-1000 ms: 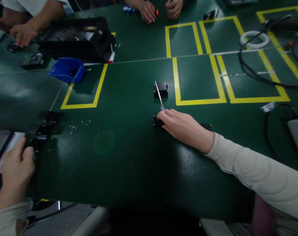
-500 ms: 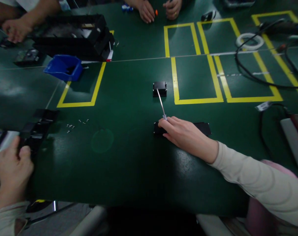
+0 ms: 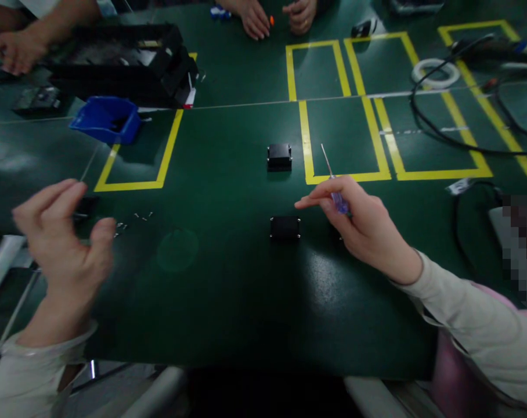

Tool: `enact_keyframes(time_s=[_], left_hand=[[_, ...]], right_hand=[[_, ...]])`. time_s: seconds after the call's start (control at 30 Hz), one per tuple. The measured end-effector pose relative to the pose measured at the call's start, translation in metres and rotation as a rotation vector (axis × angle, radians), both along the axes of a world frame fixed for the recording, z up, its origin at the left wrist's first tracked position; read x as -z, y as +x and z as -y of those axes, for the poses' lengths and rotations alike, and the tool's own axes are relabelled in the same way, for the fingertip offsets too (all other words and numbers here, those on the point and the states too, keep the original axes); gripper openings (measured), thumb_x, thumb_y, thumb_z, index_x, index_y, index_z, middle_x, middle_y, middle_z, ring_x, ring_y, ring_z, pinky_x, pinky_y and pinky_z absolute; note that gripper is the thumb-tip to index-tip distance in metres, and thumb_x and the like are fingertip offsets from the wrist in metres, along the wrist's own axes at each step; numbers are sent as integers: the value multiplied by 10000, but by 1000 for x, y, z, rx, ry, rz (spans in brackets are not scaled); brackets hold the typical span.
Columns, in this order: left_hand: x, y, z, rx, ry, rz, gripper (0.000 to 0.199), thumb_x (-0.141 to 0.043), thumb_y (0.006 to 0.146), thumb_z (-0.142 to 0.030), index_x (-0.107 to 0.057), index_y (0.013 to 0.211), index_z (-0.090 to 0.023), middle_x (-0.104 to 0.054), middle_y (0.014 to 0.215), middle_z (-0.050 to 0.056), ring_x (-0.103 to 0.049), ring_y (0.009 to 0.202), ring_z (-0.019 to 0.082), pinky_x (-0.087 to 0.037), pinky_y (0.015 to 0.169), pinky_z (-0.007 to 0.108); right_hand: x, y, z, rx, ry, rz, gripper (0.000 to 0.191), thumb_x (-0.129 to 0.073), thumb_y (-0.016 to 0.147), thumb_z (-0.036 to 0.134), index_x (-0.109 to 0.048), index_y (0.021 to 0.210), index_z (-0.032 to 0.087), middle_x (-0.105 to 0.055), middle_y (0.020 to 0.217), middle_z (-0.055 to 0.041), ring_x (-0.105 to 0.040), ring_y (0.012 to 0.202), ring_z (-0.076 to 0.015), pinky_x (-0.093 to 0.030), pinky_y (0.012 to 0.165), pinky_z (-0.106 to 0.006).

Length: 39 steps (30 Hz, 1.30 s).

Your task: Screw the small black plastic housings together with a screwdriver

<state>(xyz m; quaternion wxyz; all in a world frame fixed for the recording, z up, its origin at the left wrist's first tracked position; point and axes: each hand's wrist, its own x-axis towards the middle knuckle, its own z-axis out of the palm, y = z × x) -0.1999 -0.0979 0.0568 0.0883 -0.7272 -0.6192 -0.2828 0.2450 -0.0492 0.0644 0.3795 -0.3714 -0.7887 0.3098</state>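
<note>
My right hand (image 3: 363, 220) is wrapped round a screwdriver (image 3: 339, 202) with a clear purple handle, its thin shaft pointing up and away. Just left of that hand lies a small black box (image 3: 285, 228) with silver screws at its corners. A similar black box (image 3: 280, 157) stands farther back. Part of another dark piece shows under my right hand. My left hand (image 3: 67, 249) is raised over the table's left side, fingers apart, holding nothing. Behind it a dark part (image 3: 86, 207) is mostly hidden. Small screws (image 3: 144, 217) lie scattered to its right.
A blue bin (image 3: 109, 119) sits in front of a large black case (image 3: 124, 64). Yellow tape outlines mark the green table (image 3: 228, 313). Black cables and a white ring (image 3: 435, 74) lie at the right. Other people's hands rest at the far edge.
My left hand has come up and right, away from the black parts at the left. My right hand has moved right with the screwdriver, whose tip has left the far black box, uncovering the nearer one.
</note>
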Motion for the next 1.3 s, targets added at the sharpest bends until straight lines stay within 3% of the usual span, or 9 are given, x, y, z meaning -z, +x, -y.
enact_keyframes(time_s=[0.03, 0.1, 0.2, 0.3, 0.4, 0.5, 0.63, 0.9, 1.3], left_hand=[[-1, 24, -12, 95, 61, -60, 615, -603, 959, -402, -426, 1529, -252, -462, 1540, 85, -393, 1430, 334, -276, 1209, 534], [0, 73, -31, 293, 7, -95, 593, -653, 948, -357, -460, 1501, -264, -538, 1475, 88, -509, 1348, 295, -391, 1147, 470], [9, 138, -45, 603, -241, -97, 622, -646, 962, -429, -403, 1515, -279, -535, 1475, 93, -526, 1341, 266, -444, 1118, 424], [24, 180, -50, 747, -432, -50, 719, -647, 939, -530, -350, 1527, -242, -510, 1488, 130, -504, 1364, 285, -436, 1134, 451], [37, 202, -53, 786, -506, -12, 723, -698, 901, -526, -395, 1472, -202, -539, 1432, 141, -526, 1312, 292, -437, 1115, 464], [44, 210, -54, 751, -554, 44, 591, -726, 885, -477, -481, 1339, -188, -599, 1315, 115, -574, 1186, 269, -468, 1038, 436], [48, 213, -54, 723, -555, 96, 446, -700, 910, -433, -521, 1237, -189, -625, 1221, 93, -580, 1090, 251, -474, 970, 413], [45, 208, -51, 707, -542, 136, 455, -710, 905, -433, -519, 1237, -186, -618, 1210, 90, -568, 1095, 251, -468, 975, 423], [48, 205, -51, 675, -543, 126, 388, -686, 919, -411, -539, 1205, -194, -621, 1178, 85, -565, 1066, 247, -470, 953, 424]], right_hand=[[-3, 2, 0, 60, 1, -50, 130, -466, 1036, 247, -553, 1116, 192, -770, 1014, -43, -755, 958, -145, -578, 799, -275], [-7, 4, 1, 167, -27, -92, 181, -457, 1047, 306, -581, 1114, 192, -771, 882, -18, -756, 797, -128, -566, 727, -268], [-12, 7, 5, 228, -107, -152, 272, -437, 1051, 376, -620, 1153, 203, -733, 759, 5, -738, 704, -122, -565, 684, -269], [-12, 11, 10, 248, -152, -177, 314, -461, 1037, 430, -662, 1158, 222, -648, 650, 32, -622, 531, -98, -482, 524, -246], [-12, 11, 15, 290, -37, -76, 269, -519, 1017, 401, -702, 973, 209, -579, 623, 34, -518, 502, -69, -393, 497, -229], [-15, 6, 18, 290, 55, 57, 246, -520, 1015, 321, -620, 835, 186, -558, 614, 42, -476, 489, -48, -352, 494, -206], [-14, -4, 18, 231, 155, 128, 149, -545, 990, 241, -550, 854, 182, -539, 615, 65, -478, 481, -30, -343, 488, -166], [-6, -12, 16, 171, 168, 146, 118, -537, 990, 215, -532, 876, 185, -541, 635, 66, -468, 480, -27, -338, 484, -151], [-7, -13, 16, 146, 198, 192, 124, -549, 984, 216, -542, 869, 171, -524, 607, 71, -435, 453, -25, -324, 468, -148]])
